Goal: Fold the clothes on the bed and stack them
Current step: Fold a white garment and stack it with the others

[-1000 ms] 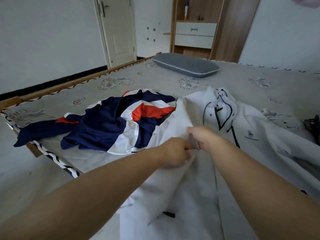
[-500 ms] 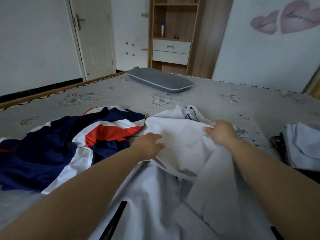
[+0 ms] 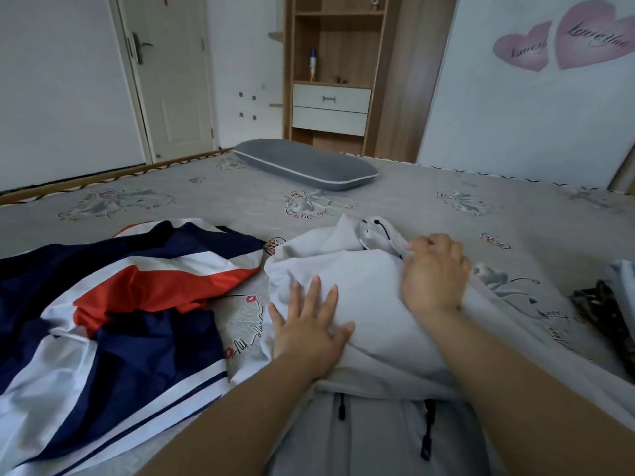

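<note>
Folding has barely begun: left hand (image 3: pixel 307 329) spread flat on the white shirt (image 3: pixel 357 286), right hand (image 3: pixel 433 274) pinching its doubled-over edge, while the navy-red-white garment (image 3: pixel 113 304) lies crumpled, nothing stacked.

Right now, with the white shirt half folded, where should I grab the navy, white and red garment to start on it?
Probably the loose white-striped hem edge nearest you, approached from the front with the left hand. The navy, white and red garment lies crumpled, and that edge lies exposed on the bed. The right hand is curled on the white shirt.
</note>
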